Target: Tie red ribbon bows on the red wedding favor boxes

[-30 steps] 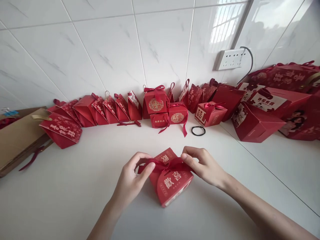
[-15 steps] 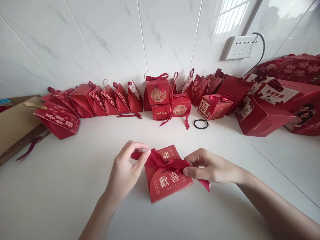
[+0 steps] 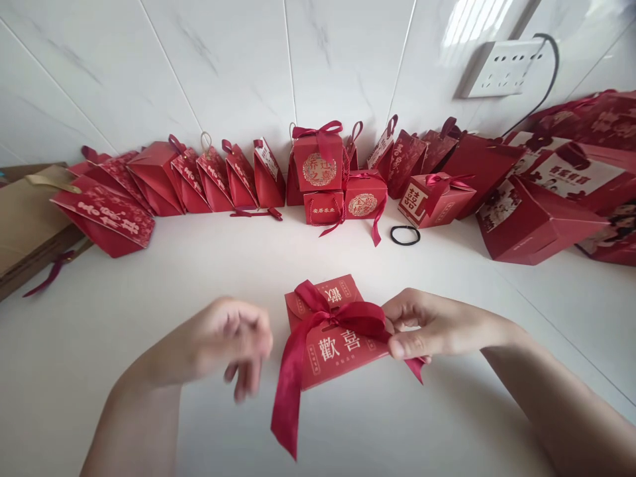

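Note:
A flat red gift box point(image 3: 322, 368) with gold lettering lies on the white surface. A dark red satin ribbon point(image 3: 288, 391) is tied across its top, with a loop to the right and one long tail hanging over the near left edge. My right hand point(image 3: 422, 324) pinches the ribbon's loop at the box's right edge, where a short tail sticks out below the fingers. To the left of the box, my left hand point(image 3: 233, 344) is in the air, blurred, holding nothing, its fingers loosely bent and apart.
Folded red gift boxes point(image 3: 238, 179) line the tiled wall. Small ribboned boxes point(image 3: 318, 165) are stacked mid-row, with larger boxes point(image 3: 536, 218) on the right. A black elastic band point(image 3: 405, 235) lies before them. An open cardboard box point(image 3: 30, 218) stands left; a power strip point(image 3: 504, 69) hangs on the wall.
My left hand has let go of the ribbon and moved left, and that ribbon tail now drapes over the box's near left side. My right hand keeps its pinch. The view has shifted slightly.

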Demonstrator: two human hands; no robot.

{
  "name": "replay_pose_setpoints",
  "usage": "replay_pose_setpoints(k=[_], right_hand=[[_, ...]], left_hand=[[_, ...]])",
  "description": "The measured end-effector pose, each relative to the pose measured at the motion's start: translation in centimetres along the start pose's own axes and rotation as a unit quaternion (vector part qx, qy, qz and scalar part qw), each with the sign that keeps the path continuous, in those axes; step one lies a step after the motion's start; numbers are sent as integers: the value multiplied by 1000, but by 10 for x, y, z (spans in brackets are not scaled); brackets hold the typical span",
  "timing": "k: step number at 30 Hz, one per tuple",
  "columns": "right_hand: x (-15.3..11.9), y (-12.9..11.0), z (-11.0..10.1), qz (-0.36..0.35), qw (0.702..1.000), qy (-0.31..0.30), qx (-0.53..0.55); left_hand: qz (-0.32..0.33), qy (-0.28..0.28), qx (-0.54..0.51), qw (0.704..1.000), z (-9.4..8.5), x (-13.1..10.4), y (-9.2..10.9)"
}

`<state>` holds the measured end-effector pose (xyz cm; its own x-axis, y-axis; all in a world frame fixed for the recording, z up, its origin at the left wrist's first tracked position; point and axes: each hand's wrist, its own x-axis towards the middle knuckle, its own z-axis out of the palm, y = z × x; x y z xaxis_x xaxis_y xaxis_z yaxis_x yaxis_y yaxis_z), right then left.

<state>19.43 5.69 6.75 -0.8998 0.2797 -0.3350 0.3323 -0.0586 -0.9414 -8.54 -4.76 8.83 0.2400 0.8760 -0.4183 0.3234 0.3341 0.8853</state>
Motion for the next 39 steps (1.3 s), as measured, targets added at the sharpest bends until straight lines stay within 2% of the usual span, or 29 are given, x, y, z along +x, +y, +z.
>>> replay_pose_setpoints(k=[1,3,5,7,11,18,26,34,37,39], right_hand=[[0,0,1,-6,1000,6,-4],[1,-1,4,-28,998,47,-10],[3,-1,8,-49,993,105,-12],[5,-1,12,-66,988,142,-2],[7,1,16,-99,983,152,28],[3,-5,17,-98,982,158,-40],[2,-3,19,-109,970,211,-57],[-2,-7,17,-145,967,209,-12],[-4,-8,14,-141,971,190,12],[-6,-7,12,-121,970,211,10]], left_hand=[[37,89,-8,995,3,6,-1],[95,251,-12,963,12,20,-2],[122,326,-2,938,26,31,-3],[142,344,19,928,41,39,-3],[171,361,77,914,59,43,-5],[203,325,160,910,58,36,-6],[227,321,116,912,65,35,0],[164,297,10,941,66,26,6],[130,264,-40,955,65,21,9],[100,252,-48,961,64,20,11]])
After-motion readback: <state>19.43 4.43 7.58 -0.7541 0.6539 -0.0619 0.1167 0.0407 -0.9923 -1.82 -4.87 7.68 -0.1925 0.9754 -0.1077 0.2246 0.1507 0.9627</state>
